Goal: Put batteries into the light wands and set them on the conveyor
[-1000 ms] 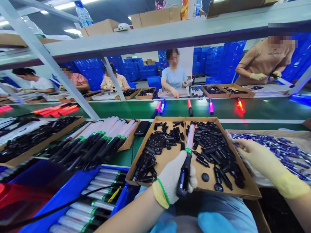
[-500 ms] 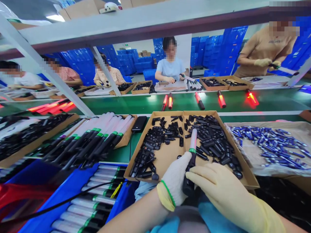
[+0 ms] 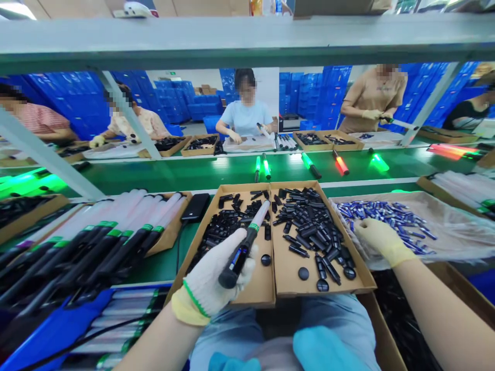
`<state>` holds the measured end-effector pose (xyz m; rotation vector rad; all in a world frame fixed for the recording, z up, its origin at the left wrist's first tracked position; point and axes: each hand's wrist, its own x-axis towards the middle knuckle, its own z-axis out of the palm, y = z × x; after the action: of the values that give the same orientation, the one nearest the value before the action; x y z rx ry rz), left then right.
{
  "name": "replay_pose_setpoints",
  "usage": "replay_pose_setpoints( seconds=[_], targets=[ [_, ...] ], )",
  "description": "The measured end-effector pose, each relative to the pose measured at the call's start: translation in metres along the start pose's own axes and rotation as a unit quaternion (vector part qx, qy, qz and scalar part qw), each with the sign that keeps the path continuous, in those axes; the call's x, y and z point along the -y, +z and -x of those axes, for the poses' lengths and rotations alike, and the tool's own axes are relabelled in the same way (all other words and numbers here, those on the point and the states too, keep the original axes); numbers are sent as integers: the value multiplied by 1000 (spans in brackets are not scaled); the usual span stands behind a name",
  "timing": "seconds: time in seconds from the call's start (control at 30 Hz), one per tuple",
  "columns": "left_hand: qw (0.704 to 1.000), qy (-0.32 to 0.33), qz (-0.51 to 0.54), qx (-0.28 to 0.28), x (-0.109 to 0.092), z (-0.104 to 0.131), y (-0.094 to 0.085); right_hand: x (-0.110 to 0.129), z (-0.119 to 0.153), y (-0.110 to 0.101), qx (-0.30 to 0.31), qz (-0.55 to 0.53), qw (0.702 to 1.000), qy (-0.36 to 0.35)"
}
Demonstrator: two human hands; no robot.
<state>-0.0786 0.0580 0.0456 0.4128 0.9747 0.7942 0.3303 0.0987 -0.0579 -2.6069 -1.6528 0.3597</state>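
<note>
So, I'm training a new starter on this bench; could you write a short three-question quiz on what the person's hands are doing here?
1. Multiple choice: where is the right hand?
(a) over the black parts
(b) at the batteries
(c) on the shelf

2. True or false: the left hand grips the stick by its pale tube.

3. Fill in the blank: the band between the stick's pale tube and its black handle is ____.

Key: 1. b; 2. false, it grips the black handle; 3. green
</note>
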Motion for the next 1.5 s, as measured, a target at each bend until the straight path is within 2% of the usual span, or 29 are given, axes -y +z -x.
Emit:
replay_pose_setpoints(
  seconds=[0.07,0.13,0.3,0.43,0.53,0.63,0.73,0.87,0.93,1.07,1.23,1.37,1.5],
  targets=[
    [999,-5,3,-36,8,5,5,9,-11,9,29,1,1000,3],
    [999,-7,17,-50,14,10,7,13,-21,14,50,2,999,7],
    [994,-40,64,-74,21,24,4,0,-32,13,51,-28,998,22],
    [992,-50,69,-88,24,31,8,-17,-15,8,-14,-92,995,37],
    [990,-65,104,-74,30,29,9,-15,16,1,-62,-155,986,5],
    [986,-94,130,-46,41,22,8,11,61,-6,-75,-247,962,-90],
    [987,-76,142,-24,54,15,6,59,114,-7,-54,-328,925,-184],
    [988,17,152,7,63,10,1,131,173,2,51,-285,908,-302],
    [984,30,178,1,63,11,-4,160,189,8,64,-238,899,-362],
    [977,24,210,-21,62,18,-23,194,199,18,40,-204,882,-422],
    [980,22,193,-33,65,25,-53,217,202,20,99,-245,855,-447],
    [983,20,182,-30,65,26,-71,232,208,28,116,-287,852,-423],
    [985,41,163,-41,61,31,-82,235,208,35,168,-348,854,-348]
  ],
)
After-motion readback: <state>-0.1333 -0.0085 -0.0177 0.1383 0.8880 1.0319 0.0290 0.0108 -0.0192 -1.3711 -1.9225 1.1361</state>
